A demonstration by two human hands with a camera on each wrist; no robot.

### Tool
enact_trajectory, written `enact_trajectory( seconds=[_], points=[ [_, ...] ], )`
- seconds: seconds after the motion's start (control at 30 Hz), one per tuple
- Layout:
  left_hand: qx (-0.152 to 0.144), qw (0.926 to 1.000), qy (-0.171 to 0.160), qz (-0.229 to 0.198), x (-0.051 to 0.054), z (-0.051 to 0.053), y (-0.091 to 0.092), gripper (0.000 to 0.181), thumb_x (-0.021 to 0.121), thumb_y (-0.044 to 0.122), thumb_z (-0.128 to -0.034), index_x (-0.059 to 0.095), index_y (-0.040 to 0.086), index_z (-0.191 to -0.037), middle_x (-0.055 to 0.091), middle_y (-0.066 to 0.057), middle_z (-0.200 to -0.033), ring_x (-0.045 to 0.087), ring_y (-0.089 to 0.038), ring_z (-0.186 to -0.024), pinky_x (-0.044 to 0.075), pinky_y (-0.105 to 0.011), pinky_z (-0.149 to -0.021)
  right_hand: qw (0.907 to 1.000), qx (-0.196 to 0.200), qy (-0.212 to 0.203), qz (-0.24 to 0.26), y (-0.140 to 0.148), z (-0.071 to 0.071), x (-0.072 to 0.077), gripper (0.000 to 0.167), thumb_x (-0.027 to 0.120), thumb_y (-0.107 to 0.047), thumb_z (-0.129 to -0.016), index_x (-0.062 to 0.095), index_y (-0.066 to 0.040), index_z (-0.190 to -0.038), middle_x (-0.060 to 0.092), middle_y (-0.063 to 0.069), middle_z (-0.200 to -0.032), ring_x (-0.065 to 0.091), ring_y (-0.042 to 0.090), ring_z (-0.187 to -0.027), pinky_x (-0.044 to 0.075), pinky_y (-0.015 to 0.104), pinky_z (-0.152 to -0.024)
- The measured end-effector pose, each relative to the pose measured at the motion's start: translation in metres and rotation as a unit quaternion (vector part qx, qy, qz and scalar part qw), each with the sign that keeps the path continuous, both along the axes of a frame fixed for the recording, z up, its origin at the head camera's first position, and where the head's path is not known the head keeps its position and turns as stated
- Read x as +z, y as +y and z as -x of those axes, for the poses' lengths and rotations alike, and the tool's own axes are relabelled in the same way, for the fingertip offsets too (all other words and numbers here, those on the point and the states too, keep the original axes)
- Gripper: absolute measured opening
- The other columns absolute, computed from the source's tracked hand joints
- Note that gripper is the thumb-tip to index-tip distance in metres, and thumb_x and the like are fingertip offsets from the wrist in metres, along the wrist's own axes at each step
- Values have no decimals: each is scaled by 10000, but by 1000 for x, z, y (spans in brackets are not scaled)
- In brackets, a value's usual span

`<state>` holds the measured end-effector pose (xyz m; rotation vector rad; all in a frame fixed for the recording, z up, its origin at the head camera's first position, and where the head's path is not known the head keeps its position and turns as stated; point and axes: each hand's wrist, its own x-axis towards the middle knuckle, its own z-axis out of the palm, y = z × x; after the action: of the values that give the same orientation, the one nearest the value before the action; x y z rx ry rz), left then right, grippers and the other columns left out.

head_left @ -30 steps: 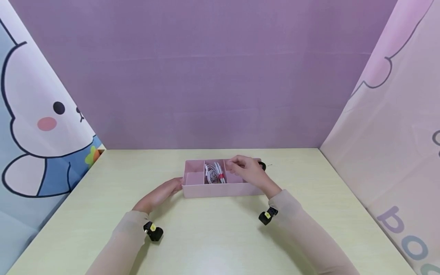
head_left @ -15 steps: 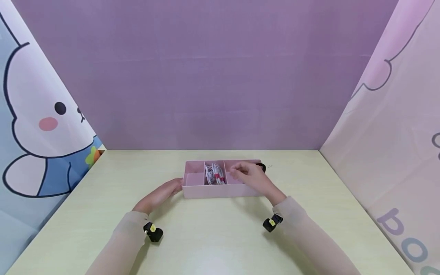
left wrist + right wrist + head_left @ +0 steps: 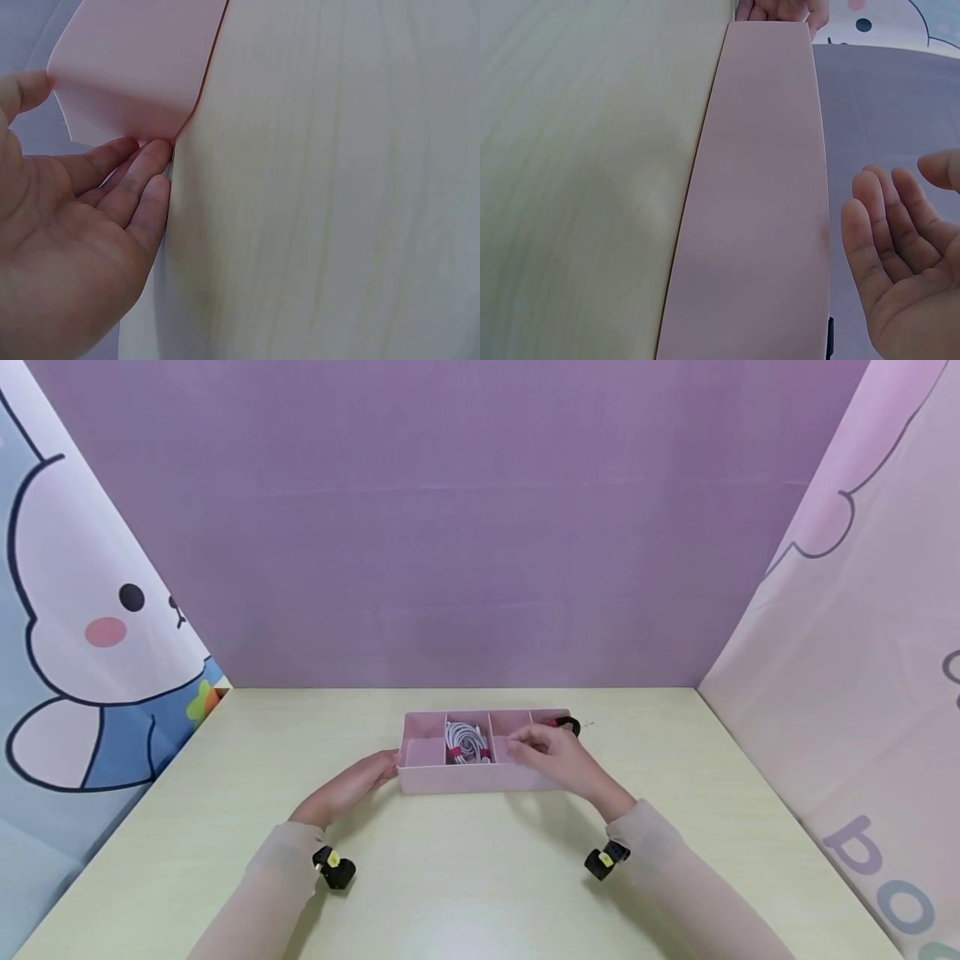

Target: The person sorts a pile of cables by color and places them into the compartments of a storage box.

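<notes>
A pink divided box (image 3: 480, 779) stands on the table. In its second compartment from the left lies a coiled white cable (image 3: 467, 742) with red ties. My left hand (image 3: 358, 783) touches the box's left end; in the left wrist view its fingertips (image 3: 156, 154) rest against the end wall, low down, and the thumb meets the upper corner. Over the right half of the box hovers my right hand (image 3: 558, 762), fingers loosely bent. In the right wrist view that hand (image 3: 915, 262) holds nothing, and a gap parts its thumb from its fingers.
Something black and looped (image 3: 570, 725), with a bit of red, sticks out at the box's right end, partly behind the right hand. A purple backdrop (image 3: 465, 527) rises at the table's far edge, with printed cloths on both sides.
My right hand has drawn back to the right and slightly nearer. The white cable coil, more upright earlier, has tipped over and lies flatter in its compartment. The left hand stays put.
</notes>
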<state>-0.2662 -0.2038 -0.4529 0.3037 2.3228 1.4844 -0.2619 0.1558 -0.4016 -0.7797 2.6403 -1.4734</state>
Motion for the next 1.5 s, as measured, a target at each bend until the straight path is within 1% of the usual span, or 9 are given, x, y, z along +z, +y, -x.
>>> enact_trajectory(
  seconds=[0.2, 0.37, 0.53, 0.63, 0.97, 1.13, 1.33, 1.4, 1.5],
  points=[
    [-18, 10000, 1, 36, 2, -2, 0, 690, 323, 584, -1043, 354, 130, -1562, 424, -96, -1548, 317, -326, -1455, 108, -572, -1200, 9996, 158, -196, 121, 4, -6, -2, 307, 629, -298, -1010, 698, -33, -1149, 718, 107, -981, 666, 261, -898, 552, 324, -766],
    [-44, 10000, -16, 0, 2, -1, -1, 677, 319, 585, -1045, 362, 147, -1560, 420, -85, -1552, 315, -316, -1458, 109, -562, -1203, 9995, 246, -186, 110, 7, -7, -7, 238, 627, -258, -1015, 703, -49, -1099, 713, 136, -988, 665, 265, -905, 553, 290, -760],
    [21, 10000, -57, -30, 2, -1, -1, 657, 323, 579, -1049, 380, 164, -1554, 442, -53, -1537, 327, -292, -1453, 123, -549, -1205, 9991, 320, -259, 66, 8, -10, -11, 229, 596, -168, -1029, 685, 18, -1126, 693, 180, -984, 634, 392, -901, 539, 280, -708],
    [32, 9999, -89, -67, 1, -1, -2, 643, 330, 578, -1048, 395, 176, -1546, 452, -31, -1529, 325, -279, -1455, 119, -544, -1207, 9991, 308, -295, 37, 8, -13, -12, 218, 594, -137, -1026, 681, 36, -1127, 690, 198, -974, 629, 421, -892, 530, 255, -702],
    [78, 9999, -81, 46, 0, 1, -3, 671, 365, 582, -1036, 369, 166, -1562, 441, -36, -1540, 324, -295, -1455, 100, -581, -1197, 9990, 354, -265, -81, 12, -18, -18, 240, 642, -261, -1006, 715, -61, -1117, 710, 102, -954, 619, 208, -801, 512, 251, -678],
    [135, 9998, -97, 50, -1, 2, -3, 696, 386, 615, -1016, 375, 182, -1561, 445, -31, -1537, 322, -306, -1455, 84, -607, -1189, 9988, 387, -269, -166, 17, -21, -23, 260, 627, -277, -1013, 710, -60, -1128, 714, 111, -967, 642, 244, -830, 535, 279, -692],
    [66, 10000, 43, -54, -3, 1, -3, 650, 386, 533, -1051, 355, 134, -1564, 424, -75, -1549, 336, -325, -1446, 127, -589, -1192, 9987, 393, -274, -175, 19, -24, -28, 263, 638, -248, -1008, 705, -27, -1134, 705, 121, -946, 663, 285, -863, 555, 283, -742],
    [74, 9999, 130, -71, -3, 0, -4, 653, 398, 512, -1055, 340, 110, -1565, 424, -104, -1545, 351, -339, -1436, 146, -587, -1191, 9987, 402, -258, -157, 20, -25, -28, 261, 648, -236, -1001, 701, -22, -1142, 705, 131, -968, 668, 267, -882, 560, 287, -772],
    [68, 9997, 194, -111, 0, -3, -3, 646, 409, 483, -1061, 326, 87, -1565, 429, -131, -1538, 384, -347, -1416, 166, -571, -1192, 9988, 407, -107, -267, 22, -25, -28, 251, 648, -224, -1001, 700, -26, -1146, 706, 73, -982, 659, 188, -888, 557, 282, -796]
  ],
)
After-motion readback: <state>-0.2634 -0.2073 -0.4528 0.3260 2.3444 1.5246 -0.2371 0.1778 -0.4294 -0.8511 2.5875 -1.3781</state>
